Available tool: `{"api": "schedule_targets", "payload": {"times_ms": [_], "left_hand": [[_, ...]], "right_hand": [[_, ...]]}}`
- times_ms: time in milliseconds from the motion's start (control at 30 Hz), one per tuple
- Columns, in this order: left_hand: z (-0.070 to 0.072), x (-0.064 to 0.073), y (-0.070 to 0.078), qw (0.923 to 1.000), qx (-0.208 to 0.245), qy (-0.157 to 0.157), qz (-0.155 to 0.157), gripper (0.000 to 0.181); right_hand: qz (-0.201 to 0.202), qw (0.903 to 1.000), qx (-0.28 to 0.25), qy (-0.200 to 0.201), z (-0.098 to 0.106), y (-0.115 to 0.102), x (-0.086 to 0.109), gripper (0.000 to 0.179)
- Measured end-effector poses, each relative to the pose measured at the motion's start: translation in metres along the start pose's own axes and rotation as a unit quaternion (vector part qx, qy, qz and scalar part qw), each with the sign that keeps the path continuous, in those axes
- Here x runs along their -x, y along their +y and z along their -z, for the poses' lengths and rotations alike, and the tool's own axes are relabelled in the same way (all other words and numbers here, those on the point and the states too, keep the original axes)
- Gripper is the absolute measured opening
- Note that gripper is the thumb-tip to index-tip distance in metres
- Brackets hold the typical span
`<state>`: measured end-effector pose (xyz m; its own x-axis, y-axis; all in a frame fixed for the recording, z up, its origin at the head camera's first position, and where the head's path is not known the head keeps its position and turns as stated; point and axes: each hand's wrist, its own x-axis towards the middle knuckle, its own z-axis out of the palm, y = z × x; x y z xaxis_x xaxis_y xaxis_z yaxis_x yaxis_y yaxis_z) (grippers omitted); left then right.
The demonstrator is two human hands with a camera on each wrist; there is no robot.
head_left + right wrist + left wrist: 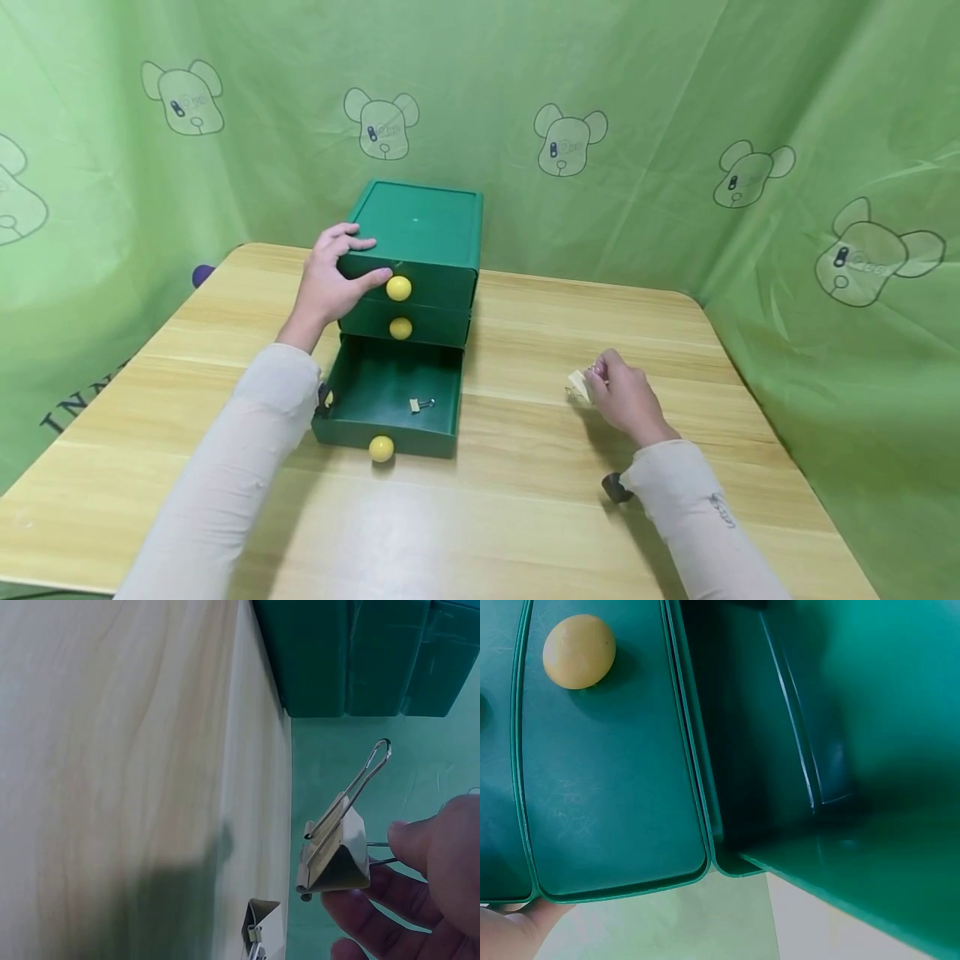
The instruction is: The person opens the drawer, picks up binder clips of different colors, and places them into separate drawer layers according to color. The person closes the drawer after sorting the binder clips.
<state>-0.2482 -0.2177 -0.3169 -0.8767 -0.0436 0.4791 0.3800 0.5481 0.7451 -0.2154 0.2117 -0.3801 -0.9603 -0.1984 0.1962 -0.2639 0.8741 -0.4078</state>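
Observation:
A green drawer cabinet with yellow knobs stands on the table. Its bottom drawer is pulled out and contains a small pale binder clip. My left hand rests on the cabinet's upper left corner, fingers over the top edge and thumb across the front beside the top knob. To the right of the cabinet, my right hand pinches a larger pale binder clip by one wire handle. Below it, the right wrist view shows another binder clip, partly cut off by the frame.
The wooden table extends around the cabinet. Green curtains with printed mouse heads hang behind and at both sides. A purple round thing shows beyond the table's left edge.

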Motion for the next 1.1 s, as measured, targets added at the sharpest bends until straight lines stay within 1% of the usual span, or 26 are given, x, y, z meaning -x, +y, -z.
{"api": "schedule_targets", "payload": {"times_ms": [167,467,667,933,1100], "left_hand": [[0.000,0.000,0.000,1.0000,-0.001,-0.001,0.002,0.055],[0.000,0.000,-0.001,1.0000,-0.002,0.003,-0.003,0.054],[0.001,0.000,0.000,1.0000,-0.001,0.003,-0.005,0.054],[0.001,-0.002,-0.001,1.0000,-0.002,0.006,-0.006,0.053],[-0.001,-0.001,-0.001,1.0000,0.000,0.004,-0.008,0.054]], "right_hand": [[0.009,0.9999,-0.006,0.003,0.001,-0.006,0.000,0.015],[0.026,0.9995,-0.012,0.016,0.001,-0.017,-0.001,0.014],[0.030,0.9993,-0.008,0.021,0.001,-0.022,-0.002,0.014],[0.041,0.9988,-0.018,0.018,0.000,-0.032,-0.010,0.014],[0.035,0.9988,-0.032,0.008,0.000,-0.037,-0.011,0.014]]}}
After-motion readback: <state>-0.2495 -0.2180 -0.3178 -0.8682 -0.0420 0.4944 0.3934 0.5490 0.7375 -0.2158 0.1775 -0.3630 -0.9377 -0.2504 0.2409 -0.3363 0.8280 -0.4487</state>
